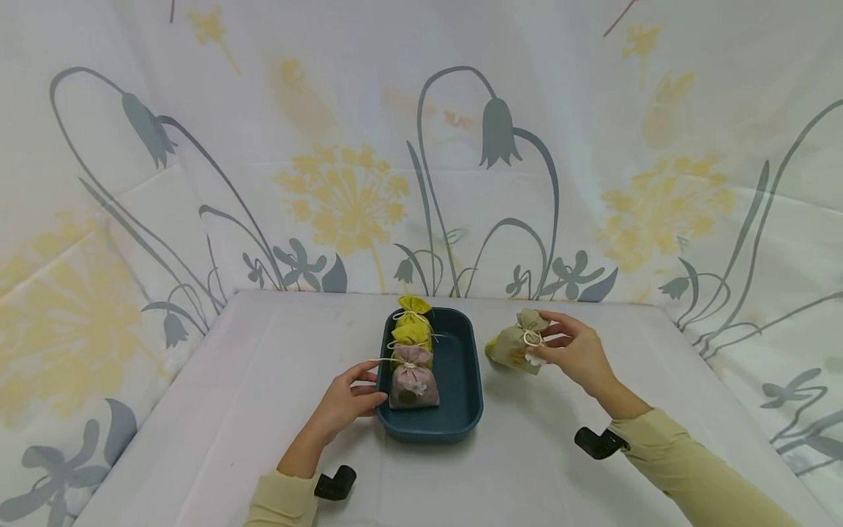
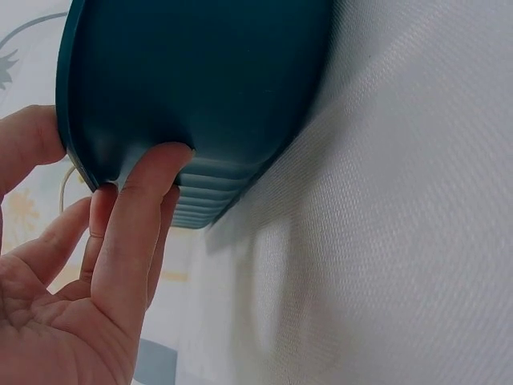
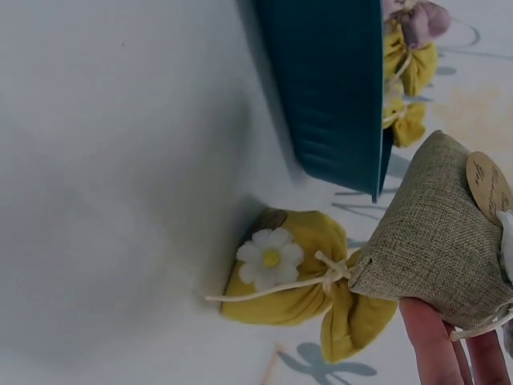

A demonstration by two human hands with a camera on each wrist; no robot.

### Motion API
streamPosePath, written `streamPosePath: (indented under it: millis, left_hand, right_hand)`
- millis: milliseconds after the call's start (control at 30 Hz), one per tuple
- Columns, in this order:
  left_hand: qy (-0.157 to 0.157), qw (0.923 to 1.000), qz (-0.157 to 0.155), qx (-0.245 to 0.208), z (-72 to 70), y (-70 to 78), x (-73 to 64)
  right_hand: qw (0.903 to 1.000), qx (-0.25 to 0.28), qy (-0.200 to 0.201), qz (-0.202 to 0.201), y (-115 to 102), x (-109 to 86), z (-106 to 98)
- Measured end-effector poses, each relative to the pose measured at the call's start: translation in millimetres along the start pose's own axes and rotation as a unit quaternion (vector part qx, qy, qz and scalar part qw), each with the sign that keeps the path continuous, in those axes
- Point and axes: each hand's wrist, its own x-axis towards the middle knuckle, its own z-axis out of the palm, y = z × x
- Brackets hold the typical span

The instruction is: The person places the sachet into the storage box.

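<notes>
My left hand (image 1: 352,399) is at the left side of a dark teal tray (image 1: 461,410). In the left wrist view its thumb meets the rim while other fingers press the outer wall. Inside the tray, a mauve sachet (image 1: 413,388) and two yellow sachets (image 1: 413,334) stand in a row along the left side. My right hand (image 1: 579,355) holds a grey-green burlap sachet (image 1: 514,348) by its tied neck, right of the tray. That sachet bears a round tag (image 3: 486,186). Behind it, a yellow sachet (image 3: 280,265) with a white flower rests on the table.
A white cloth (image 1: 316,322) covers the table. Behind it hangs a curtain (image 1: 369,110) printed with grey and yellow flowers. The right half of the tray's floor (image 1: 456,366) is bare.
</notes>
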Motion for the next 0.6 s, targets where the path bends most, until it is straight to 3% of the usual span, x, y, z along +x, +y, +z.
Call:
streamPosePath:
  millis: [600]
  left_hand:
    - [0.006, 1.0, -0.002, 0.008, -0.4, -1.7, 2.1]
  right_hand:
    - [0.9995, 0.002, -0.031, 0.005, -17.7, 27.8, 29.0]
